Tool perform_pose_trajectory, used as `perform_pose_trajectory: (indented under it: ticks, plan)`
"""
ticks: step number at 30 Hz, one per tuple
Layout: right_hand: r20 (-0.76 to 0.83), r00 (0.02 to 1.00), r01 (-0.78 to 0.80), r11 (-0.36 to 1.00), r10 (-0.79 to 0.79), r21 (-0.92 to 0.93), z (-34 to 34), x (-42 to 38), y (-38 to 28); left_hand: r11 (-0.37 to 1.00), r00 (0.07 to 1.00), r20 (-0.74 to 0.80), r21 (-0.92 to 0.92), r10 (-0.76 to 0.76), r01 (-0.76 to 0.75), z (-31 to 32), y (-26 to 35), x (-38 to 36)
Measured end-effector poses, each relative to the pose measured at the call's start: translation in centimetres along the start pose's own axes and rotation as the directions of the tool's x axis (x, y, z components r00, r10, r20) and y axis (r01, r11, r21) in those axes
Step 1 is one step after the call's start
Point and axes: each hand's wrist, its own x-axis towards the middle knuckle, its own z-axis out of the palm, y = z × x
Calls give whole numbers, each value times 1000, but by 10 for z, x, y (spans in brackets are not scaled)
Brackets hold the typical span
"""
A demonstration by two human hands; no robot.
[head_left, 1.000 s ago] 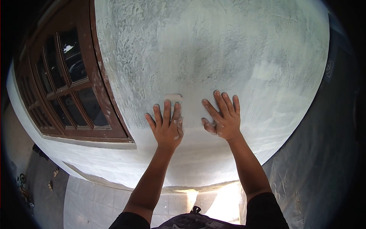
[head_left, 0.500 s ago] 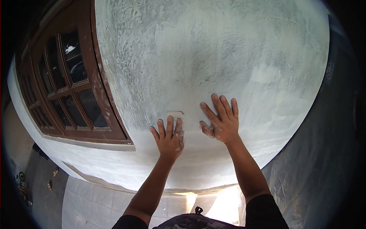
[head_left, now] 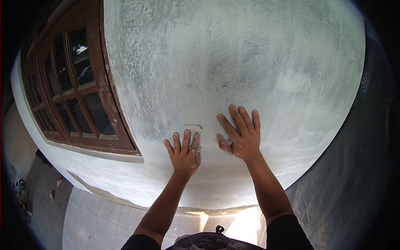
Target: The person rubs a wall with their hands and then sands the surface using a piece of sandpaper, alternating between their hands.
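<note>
A wall (head_left: 233, 54) with patchy grey and whitish plaster fills the middle of the view. My left hand (head_left: 184, 154) presses a thin pale flat piece (head_left: 193, 128) against it, fingers spread over the piece, whose top edge shows beyond the fingertips. To the right, my right hand (head_left: 242, 135) lies flat on the wall with its fingers apart and nothing in it. Whitish dust marks the fingers of both hands.
A brown wooden window frame (head_left: 93, 121) with dark glass panes is on the left. Pale floor tiles (head_left: 108, 216) lie below the wall, with a bright sunlit patch. A dark sheet (head_left: 346, 175) hangs or lies at the right.
The view has shifted slightly. Both hands stay on the wall in nearly the same places, with the pale piece still under my left hand.
</note>
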Motion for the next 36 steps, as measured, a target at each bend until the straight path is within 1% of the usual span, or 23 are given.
perform_pose_trajectory:
  ticks: [2, 3, 5, 6, 7, 8, 10, 11, 13, 14, 16, 17, 19, 22, 23, 25, 26, 28, 31, 33, 34, 35, 36]
  plan:
    - [-23, 999, 43, 999, -42, 31, 0, 1, 2, 1000, 1000, -4, -4, 21, -21, 0, 0, 11]
    - [-24, 999, 40, 999, -39, 26, 0, 2, 2, 1000, 1000, -2, -6, 28, -28, -8, 1, 24]
    - [-20, 999, 41, 998, -40, 41, 0, 1, 2, 1000, 1000, 5, -8, 26, -25, -18, -2, 70]
    - [-11, 999, 44, 998, -44, 46, 0, 0, 2, 999, 999, 17, -15, -32, 32, -26, -4, 97]
    - [-4, 999, 44, 998, -44, 41, -1, 1, 2, 996, 996, 27, -21, -87, 88, -29, -4, 109]
    - [3, 999, 42, 999, -42, 34, -2, 0, 2, 995, 995, 32, -20, -92, 93, -27, -4, 107]
    - [3, 999, 47, 998, -47, 41, -2, 0, 2, 991, 991, -17, -35, -132, 132, -24, -3, 104]
    - [-4, 999, 48, 998, -48, 42, -2, 1, 3, 990, 990, -19, -36, -137, 136, -16, -1, 84]
    - [-10, 999, 51, 998, -51, 46, -2, 0, 3, 994, 994, -66, -71, -92, 87, -1, 7, 20]
    - [-22, 999, 49, 998, -48, 50, 0, 1, 3, 994, 994, -71, -71, -88, 82, -2, 10, 13]
    - [-33, 999, 44, 998, -42, 52, 1, 0, 3, 991, 993, -33, -75, -117, 114, -2, 12, 3]
    - [-36, 998, 46, 997, -44, 59, 1, 0, 3, 991, 993, -33, -74, -114, 112, -5, 10, 17]
    - [-27, 999, 41, 998, -40, 56, 0, 1, 2, 997, 997, 6, -44, -70, 71, -21, 4, 71]
    - [-15, 999, 38, 998, -37, 45, -1, 0, 1, 995, 995, 18, -37, -96, 96, -32, -4, 118]
    - [-17, 999, 39, 998, -38, 39, -1, 1, 2, 994, 995, 13, -37, -99, 99, -31, -4, 112]
    - [-22, 999, 47, 998, -46, 44, 0, 0, 2, 986, 989, 27, -75, -145, 147, -23, 1, 76]
    - [-28, 999, 47, 998, -46, 47, 1, 1, 3, 991, 993, -7, -60, -120, 119, -12, 5, 44]
    - [-32, 998, 46, 998, -45, 52, 1, 2, 4, 993, 994, -10, -60, -105, 104, 2, 14, -5]
    - [-31, 999, 33, 998, -31, 61, 0, 1, 1, 996, 998, 4, -65, -66, 66, -4, 11, 18]
    - [-27, 999, 37, 997, -36, 65, -1, 2, 2, 996, 998, 10, -68, -57, 57, -16, 5, 69]
    - [-28, 999, 39, 997, -37, 61, 0, 2, 2, 993, 996, -7, -75, -88, 87, -22, 1, 96]
    - [-29, 999, 40, 998, -38, 58, -1, 1, 2, 990, 993, -22, -82, -119, 117, -26, -1, 108]
    - [-26, 999, 40, 997, -39, 61, -1, 1, 1, 990, 992, -19, -80, -122, 120, -25, 1, 104]
